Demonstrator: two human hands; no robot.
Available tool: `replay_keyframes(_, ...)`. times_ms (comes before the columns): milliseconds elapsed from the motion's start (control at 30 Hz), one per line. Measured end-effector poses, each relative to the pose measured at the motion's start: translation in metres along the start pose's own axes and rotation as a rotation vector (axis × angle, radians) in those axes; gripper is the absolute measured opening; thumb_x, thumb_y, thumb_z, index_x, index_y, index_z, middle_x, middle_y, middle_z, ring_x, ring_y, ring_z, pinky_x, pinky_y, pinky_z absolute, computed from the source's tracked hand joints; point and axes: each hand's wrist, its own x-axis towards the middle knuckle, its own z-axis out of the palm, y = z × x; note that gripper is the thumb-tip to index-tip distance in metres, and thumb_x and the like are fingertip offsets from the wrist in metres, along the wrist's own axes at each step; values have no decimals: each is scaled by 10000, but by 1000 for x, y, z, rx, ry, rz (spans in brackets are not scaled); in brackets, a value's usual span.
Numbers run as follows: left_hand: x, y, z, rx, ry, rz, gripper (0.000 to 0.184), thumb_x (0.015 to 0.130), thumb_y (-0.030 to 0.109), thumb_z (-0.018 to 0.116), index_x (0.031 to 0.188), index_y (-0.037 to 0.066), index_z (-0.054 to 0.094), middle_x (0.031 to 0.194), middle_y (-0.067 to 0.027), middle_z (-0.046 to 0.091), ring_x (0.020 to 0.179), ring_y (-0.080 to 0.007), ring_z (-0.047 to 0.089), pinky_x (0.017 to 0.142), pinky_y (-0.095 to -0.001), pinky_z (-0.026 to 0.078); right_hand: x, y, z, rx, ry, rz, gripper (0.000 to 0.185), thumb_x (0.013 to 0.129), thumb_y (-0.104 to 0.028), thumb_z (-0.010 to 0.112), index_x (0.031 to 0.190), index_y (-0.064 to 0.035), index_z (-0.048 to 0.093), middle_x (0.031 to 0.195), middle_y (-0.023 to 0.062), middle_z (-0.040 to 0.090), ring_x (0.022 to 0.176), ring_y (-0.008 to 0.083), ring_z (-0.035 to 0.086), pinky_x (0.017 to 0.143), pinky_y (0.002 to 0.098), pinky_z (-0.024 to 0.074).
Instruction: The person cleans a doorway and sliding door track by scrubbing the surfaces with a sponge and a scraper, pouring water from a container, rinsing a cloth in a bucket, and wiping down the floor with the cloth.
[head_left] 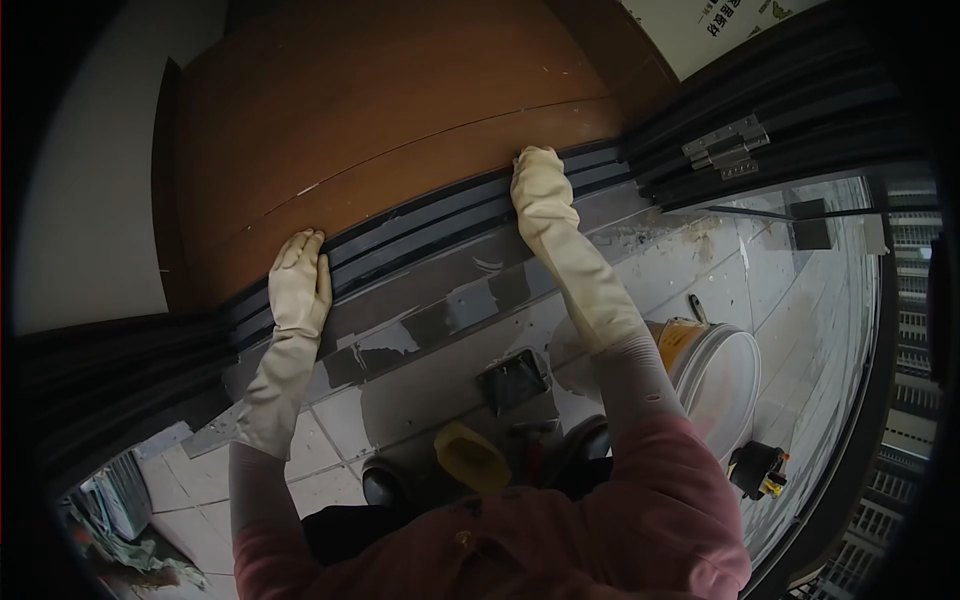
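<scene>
My left hand, in a long cream rubber glove, lies with its fingers stretched out at the edge of a brown wood-toned surface. Beside its thumb runs a dark grooved metal track. Farther right, my right hand wears a matching glove and rests at the far edge of the same track. Its fingers are curled under. Whatever they may hold is hidden by the glove. Below the track is a grey sill with wet-looking, shiny patches.
On the tiled floor are a dark square tray-like object, a yellow object and a red-handled tool near my shoes. A large lidded bucket stands right. Dark folded door panels with a hinge flank the opening.
</scene>
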Motion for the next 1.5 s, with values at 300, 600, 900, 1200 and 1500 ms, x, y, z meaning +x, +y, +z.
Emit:
replay_keyframes(300, -1, -5, 2, -27, 3, -12, 294, 863, 86, 566, 1141, 14, 631, 1171, -170, 618, 1123, -338, 568, 999, -399, 449, 58, -25, -62, -272, -980, 393, 232, 944, -293, 505, 1028, -155, 672, 1048, 39, 673, 962, 200, 656, 775, 332, 544)
replay_keyframes(600, -2, -3, 0, -53, 4, -11, 304, 847, 80, 585, 1144, 23, 626, 1151, -160, 620, 1100, -330, 575, 982, -396, 458, -23, -58, -26, -252, -411, -52, 216, 946, -277, 542, 1052, -139, 671, 1094, 21, 671, 1006, 173, 638, 855, 314, 504)
replay_keyframes(900, 1, -3, 2, -19, 37, 6, 284, 846, 90, 595, 1117, 18, 640, 1135, -165, 630, 1080, -332, 594, 963, -397, 478, -33, -51, -26, 202, -242, -260, 160, 964, -184, 455, 952, -139, 609, 940, 49, 575, 852, 171, 567, 702, 295, 462)
replay_keyframes(1200, -3, -5, 2, -51, 16, 0, 293, 844, 83, 597, 1128, 23, 637, 1133, -159, 632, 1085, -330, 592, 967, -396, 475, 38, 16, -30, 68, -246, 109, 120, 948, -114, 505, 954, -137, 623, 755, 10, 664, 696, 98, 644, 542, 269, 438)
replay_keyframes(1500, -6, -13, 12, -36, 104, 51, 281, 845, 138, 621, 1105, 39, 655, 1085, -145, 660, 1038, -312, 619, 948, -380, 489, -109, -50, -24, -162, -125, -790, 65, 932, -121, 572, 940, -61, 595, 876, 107, 607, 855, 232, 601, 753, 276, 466)
